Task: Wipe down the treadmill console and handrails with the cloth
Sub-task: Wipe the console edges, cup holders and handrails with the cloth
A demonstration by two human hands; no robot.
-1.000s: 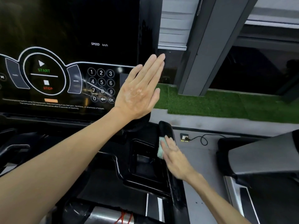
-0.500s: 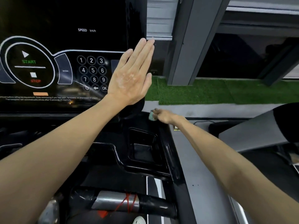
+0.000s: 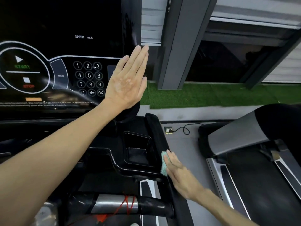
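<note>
The right hand (image 3: 180,175) presses the cloth (image 3: 164,163) flat against the right handrail (image 3: 160,139), grip closed over the cloth; beyond it, the left hand (image 3: 127,84) lies open and empty against the console (image 3: 65,46) edge. That palm could slide onto a key; the panel reads START, STOP, MODE, SPEED km/h, digits 0–9, OK.
</note>
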